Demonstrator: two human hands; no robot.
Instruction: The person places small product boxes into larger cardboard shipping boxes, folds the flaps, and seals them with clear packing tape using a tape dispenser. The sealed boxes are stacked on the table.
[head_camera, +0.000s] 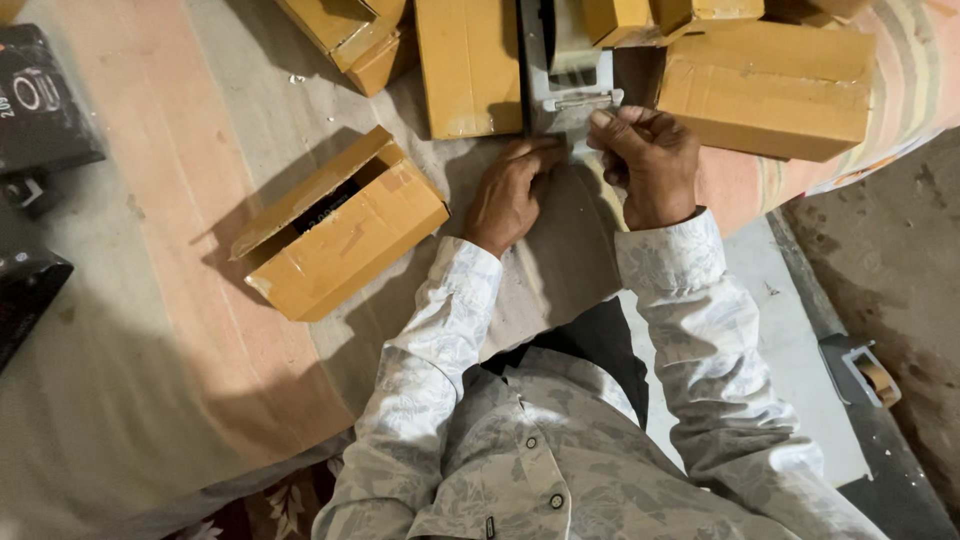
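Note:
My left hand lies knuckles up on the cloth-covered surface, its fingers curled under and touching the near edge of a grey metal device. My right hand is next to it, thumb and fingers pinching the lower edge of that same device. The grey device stands between brown cardboard boxes; what my fingers pinch is partly hidden. An open-flapped brown cardboard box lies to the left of my left hand.
Several brown cardboard boxes crowd the top edge. Black packages lie at the far left on the striped cloth. A tape dispenser sits on the dark floor at right.

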